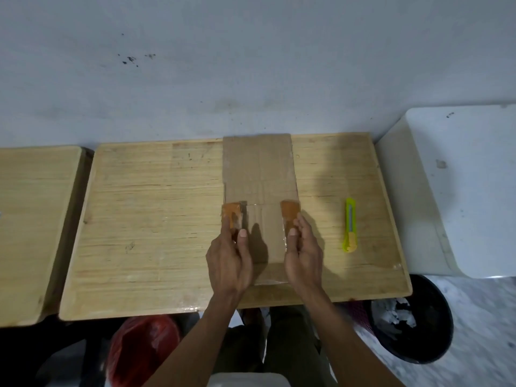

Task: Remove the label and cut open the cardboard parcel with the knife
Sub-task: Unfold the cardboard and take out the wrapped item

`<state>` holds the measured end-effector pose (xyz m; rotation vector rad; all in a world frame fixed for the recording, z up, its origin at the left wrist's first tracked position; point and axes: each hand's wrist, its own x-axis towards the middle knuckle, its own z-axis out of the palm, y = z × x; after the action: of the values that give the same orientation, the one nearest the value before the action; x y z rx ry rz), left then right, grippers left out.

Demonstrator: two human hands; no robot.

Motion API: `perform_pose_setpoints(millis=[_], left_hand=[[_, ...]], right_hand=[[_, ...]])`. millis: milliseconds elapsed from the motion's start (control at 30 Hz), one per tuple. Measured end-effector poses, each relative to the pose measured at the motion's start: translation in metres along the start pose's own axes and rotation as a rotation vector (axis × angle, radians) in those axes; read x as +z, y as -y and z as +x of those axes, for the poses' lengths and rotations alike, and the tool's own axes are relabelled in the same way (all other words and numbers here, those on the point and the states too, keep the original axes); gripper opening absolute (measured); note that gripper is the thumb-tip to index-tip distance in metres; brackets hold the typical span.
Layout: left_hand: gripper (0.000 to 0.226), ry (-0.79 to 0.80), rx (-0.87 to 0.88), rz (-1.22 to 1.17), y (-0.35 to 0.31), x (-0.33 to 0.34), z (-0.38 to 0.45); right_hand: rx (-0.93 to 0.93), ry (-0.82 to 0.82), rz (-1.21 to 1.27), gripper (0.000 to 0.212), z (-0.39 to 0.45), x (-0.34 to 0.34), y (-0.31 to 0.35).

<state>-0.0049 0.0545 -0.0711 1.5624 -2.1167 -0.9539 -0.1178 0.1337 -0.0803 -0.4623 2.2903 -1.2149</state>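
The parcel [259, 174] lies flat in the middle of the wooden table [156, 219], its long side pointing away from me, its far end close to the wall. I hold it at the near part with both hands. My left hand [227, 258] grips the left edge of the parcel, thumb on top, beside an orange tape patch [232, 216]. My right hand [303, 255] grips the right edge in the same way, the thumb just below the other orange patch [290, 216]. I see no clear printed label on this top face, so I think I must first look for it, maybe turn the parcel. To peel well, I should keep one hand pressing the parcel down and lift a corner slowly with the nail. The knife [350, 225] lies to the right of the parcel, apart from it, untouched. Whether its blade is out I cannot tell, so I must reach for it with care.
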Motion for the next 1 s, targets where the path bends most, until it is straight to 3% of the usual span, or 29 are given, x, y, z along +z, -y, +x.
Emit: perform_pose_setpoints(millis=[233, 433, 600, 833, 1000], left_hand=[[0.048, 0.035, -0.083, 0.076, 0.005, 0.014, 0.020], [0.036, -0.023, -0.154, 0.061, 0.008, 0.030, 0.043], [0.051, -0.036, -0.176, -0.026, 0.005, 0.035, 0.066], [0.088, -0.051, -0.331, -0.179, 0.005, 0.043, 0.092], [0.093, 0.019, -0.443, -0.306, -0.005, 0.037, 0.097]], right_hand=[[0.035, 0.042, -0.092, 0.048, 0.018, 0.010, -0.004], [-0.044, -0.115, -0.065, 0.037, 0.045, 0.020, 0.000], [-0.047, -0.185, 0.050, 0.037, 0.071, 0.026, 0.009], [0.164, -0.087, 0.137, 0.053, 0.089, 0.031, 0.015], [0.176, -0.024, 0.128, 0.061, 0.097, 0.033, 0.021]])
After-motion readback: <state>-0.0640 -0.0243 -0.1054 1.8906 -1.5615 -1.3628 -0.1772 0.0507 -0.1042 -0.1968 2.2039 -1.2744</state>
